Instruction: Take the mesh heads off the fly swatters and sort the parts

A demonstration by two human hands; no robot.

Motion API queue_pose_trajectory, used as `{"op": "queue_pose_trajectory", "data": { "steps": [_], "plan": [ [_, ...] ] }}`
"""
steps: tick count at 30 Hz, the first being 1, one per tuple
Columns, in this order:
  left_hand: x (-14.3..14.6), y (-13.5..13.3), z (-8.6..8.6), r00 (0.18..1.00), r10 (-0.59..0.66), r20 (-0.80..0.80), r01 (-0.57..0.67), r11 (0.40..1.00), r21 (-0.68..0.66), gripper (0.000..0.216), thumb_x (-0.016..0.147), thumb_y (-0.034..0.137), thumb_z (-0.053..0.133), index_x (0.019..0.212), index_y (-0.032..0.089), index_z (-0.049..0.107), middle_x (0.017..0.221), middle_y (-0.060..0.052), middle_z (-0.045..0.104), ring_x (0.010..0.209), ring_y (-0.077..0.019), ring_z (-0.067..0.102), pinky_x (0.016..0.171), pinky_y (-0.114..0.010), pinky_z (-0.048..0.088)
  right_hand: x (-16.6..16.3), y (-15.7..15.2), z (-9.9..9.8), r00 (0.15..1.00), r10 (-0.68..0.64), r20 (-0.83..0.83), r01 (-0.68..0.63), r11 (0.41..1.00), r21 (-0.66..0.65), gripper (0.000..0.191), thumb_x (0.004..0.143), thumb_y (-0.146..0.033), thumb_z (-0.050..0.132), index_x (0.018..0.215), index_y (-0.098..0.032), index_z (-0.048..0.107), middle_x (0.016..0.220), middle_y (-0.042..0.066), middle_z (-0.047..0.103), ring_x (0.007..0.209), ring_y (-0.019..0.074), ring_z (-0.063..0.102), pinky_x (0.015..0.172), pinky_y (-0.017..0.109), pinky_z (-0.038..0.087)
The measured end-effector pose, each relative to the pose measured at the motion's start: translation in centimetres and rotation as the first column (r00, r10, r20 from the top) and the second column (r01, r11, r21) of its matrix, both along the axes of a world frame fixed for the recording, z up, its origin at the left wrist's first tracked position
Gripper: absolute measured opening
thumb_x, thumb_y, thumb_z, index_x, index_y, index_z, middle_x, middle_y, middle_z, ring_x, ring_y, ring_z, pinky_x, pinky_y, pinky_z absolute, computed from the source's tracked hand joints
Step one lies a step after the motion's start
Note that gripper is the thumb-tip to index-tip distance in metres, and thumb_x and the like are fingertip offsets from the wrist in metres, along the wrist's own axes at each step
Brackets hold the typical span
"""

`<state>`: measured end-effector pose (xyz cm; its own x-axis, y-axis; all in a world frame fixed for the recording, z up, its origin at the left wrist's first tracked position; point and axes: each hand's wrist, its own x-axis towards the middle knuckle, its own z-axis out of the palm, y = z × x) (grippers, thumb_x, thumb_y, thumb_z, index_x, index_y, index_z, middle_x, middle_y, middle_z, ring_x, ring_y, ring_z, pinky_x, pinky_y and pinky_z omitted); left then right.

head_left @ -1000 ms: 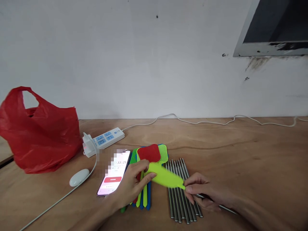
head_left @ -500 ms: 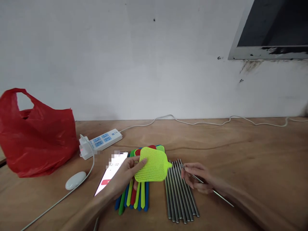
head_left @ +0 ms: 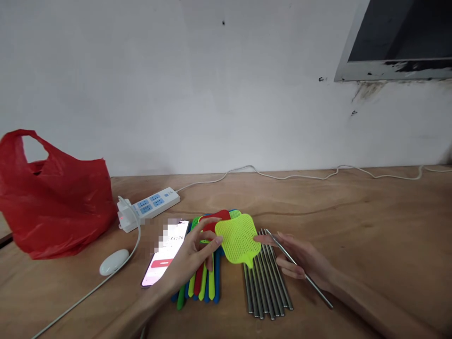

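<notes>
A bright yellow-green fly swatter head [head_left: 236, 238] with a mesh face hangs between my hands, its short neck pointing down toward me. My left hand [head_left: 190, 256] pinches its left edge, thumb in front. At the right edge, a finger of my right hand [head_left: 303, 259] touches it. That same hand holds a thin metal rod [head_left: 318, 288] slantwise between its fingers. Below the swatter head, several like metal rods [head_left: 259, 289] lie side by side. A pile of coloured swatter pieces [head_left: 211, 285], with blue, green, red and yellow handles, is partly hidden behind my left hand.
To the left lie a lit phone [head_left: 165, 252] showing a timer, a white mouse-shaped device [head_left: 115, 262] and a white power strip [head_left: 165, 201] with its cable. A red plastic bag [head_left: 67, 207] stands farther left. A pale wall [head_left: 212, 94] rises behind the wooden table [head_left: 370, 226].
The swatter head has shifted right and turned, its neck swinging from pointing right to pointing down. My right hand has come to its edge, still with the rod.
</notes>
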<state>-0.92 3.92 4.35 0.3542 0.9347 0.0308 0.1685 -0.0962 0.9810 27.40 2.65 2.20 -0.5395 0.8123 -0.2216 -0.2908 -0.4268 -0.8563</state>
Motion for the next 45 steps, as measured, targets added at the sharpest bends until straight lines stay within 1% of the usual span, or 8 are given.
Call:
{"op": "queue_pose_trajectory", "data": {
  "steps": [6,12,20,24,28,32,38,45],
  "plan": [
    [0.4,-0.2,-0.2,0.998,-0.044,-0.045,0.044,0.999,-0.011,0.037,0.087,0.051,0.066,0.105,0.019,0.069,0.065,0.001,0.064,0.058,-0.0169,0.063,0.05,-0.024,0.048,-0.2,-0.4,0.5,0.999,-0.013,-0.029,0.013,1.0,0.016,0.036,0.089,-0.048,0.062,0.107,-0.019,0.074,0.066,0.0,0.065,0.04,0.0053,0.016,0.039,0.02,0.018],
    [-0.5,1.2,-0.4,0.988,0.141,-0.058,-0.137,0.988,0.073,0.039,0.085,0.05,0.068,0.105,0.017,0.07,0.056,0.004,0.059,0.05,-0.0151,0.057,0.048,-0.024,0.043,0.0,0.1,0.3,0.978,-0.208,0.013,0.207,0.978,0.037,0.03,0.089,-0.043,0.058,0.102,-0.02,0.074,0.12,0.012,0.07,0.043,0.0057,0.018,0.038,0.022,0.019],
    [-1.1,2.4,-1.1,0.965,0.233,-0.117,-0.203,0.953,0.223,0.038,0.087,0.047,0.063,0.109,0.017,0.07,0.07,0.001,0.064,0.065,-0.0183,0.062,0.056,-0.025,0.047,-0.1,1.1,-0.5,0.886,-0.463,-0.027,0.462,0.879,0.114,0.033,0.078,-0.05,0.074,0.083,-0.018,0.069,0.072,-0.002,0.057,0.042,0.003,0.019,0.035,0.02,0.019],
    [-0.9,2.7,-1.6,0.951,0.245,-0.186,-0.183,0.937,0.299,0.038,0.091,0.047,0.055,0.108,0.016,0.07,0.096,-0.007,0.071,0.084,-0.0231,0.068,0.071,-0.032,0.054,-0.4,1.1,-0.5,0.873,-0.488,-0.007,0.486,0.866,0.115,0.039,0.075,-0.054,0.077,0.081,-0.017,0.068,0.065,-0.004,0.051,0.044,0.0048,0.032,0.039,0.019,0.026],
    [-1.2,2.7,-1.6,0.893,0.323,-0.315,-0.18,0.895,0.407,0.034,0.091,0.044,0.056,0.109,0.018,0.07,0.09,-0.006,0.07,0.074,-0.023,0.065,0.068,-0.034,0.052,-0.5,1.0,-0.6,0.865,-0.502,0.009,0.497,0.86,0.115,0.04,0.074,-0.055,0.078,0.08,-0.017,0.068,0.064,-0.003,0.051,0.047,0.0057,0.036,0.041,0.019,0.026],
    [-1.2,2.0,-1.4,0.823,0.408,-0.397,-0.15,0.828,0.54,0.034,0.092,0.041,0.055,0.115,0.019,0.068,0.104,-0.01,0.064,0.094,-0.0314,0.061,0.085,-0.046,0.048,-0.4,1.0,-0.5,0.862,-0.507,0.026,0.499,0.856,0.133,0.041,0.075,-0.056,0.075,0.078,-0.016,0.068,0.063,-0.004,0.05,0.047,0.0058,0.035,0.042,0.02,0.026],
    [-0.6,1.0,-1.3,0.808,0.309,-0.501,0.099,0.767,0.634,0.031,0.099,0.037,0.05,0.124,0.024,0.063,0.121,-0.01,0.062,0.113,-0.031,0.057,0.097,-0.048,0.046,-0.1,1.3,-0.6,0.81,-0.567,0.15,0.52,0.813,0.261,0.049,0.069,-0.065,0.072,0.071,-0.016,0.067,0.056,-0.005,0.046,0.046,0.0071,0.033,0.043,0.023,0.025],
    [-0.5,0.7,-1.8,0.726,0.208,-0.656,0.339,0.721,0.604,0.037,0.102,0.038,0.048,0.135,0.023,0.057,0.136,-0.008,0.061,0.127,-0.0303,0.053,0.106,-0.051,0.045,0.3,1.8,-1.5,0.71,-0.607,0.357,0.414,0.77,0.486,0.055,0.086,-0.069,0.048,0.084,-0.018,0.066,0.04,-0.008,0.039,0.038,0.0102,0.027,0.042,0.025,0.02]
  ]
}}
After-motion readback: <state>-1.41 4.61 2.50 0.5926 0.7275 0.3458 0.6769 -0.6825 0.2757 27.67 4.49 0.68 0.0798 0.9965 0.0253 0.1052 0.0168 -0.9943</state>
